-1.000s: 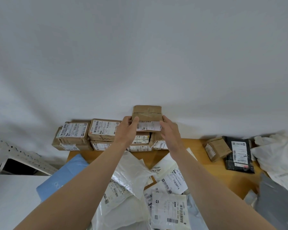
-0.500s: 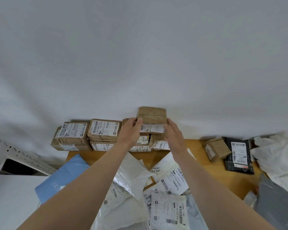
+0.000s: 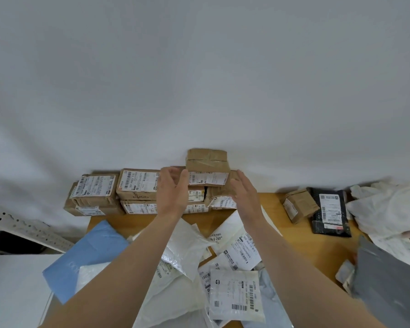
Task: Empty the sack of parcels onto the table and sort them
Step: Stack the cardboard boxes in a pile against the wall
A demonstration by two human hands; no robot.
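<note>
A small brown cardboard box [image 3: 207, 165] with a white label sits on top of a stack of brown boxes [image 3: 137, 190] against the white wall at the table's far edge. My left hand [image 3: 172, 191] is just left of it and my right hand [image 3: 245, 194] just right of it. Both have straight, relaxed fingers, a little apart from the box, holding nothing. White plastic mailer bags [image 3: 237, 294] with barcode labels lie in a loose heap on the wooden table [image 3: 301, 247] under my forearms.
A blue mailer [image 3: 85, 259] overhangs the table's left edge. At the right lie a small brown box [image 3: 298, 204], a black mailer [image 3: 330, 214], white bags [image 3: 386, 207] and a grey bag [image 3: 388, 285]. A white metal shelf [image 3: 21, 228] stands at left.
Both hands have let go of the top brown box and drawn slightly back and apart. The box stays on the stack.
</note>
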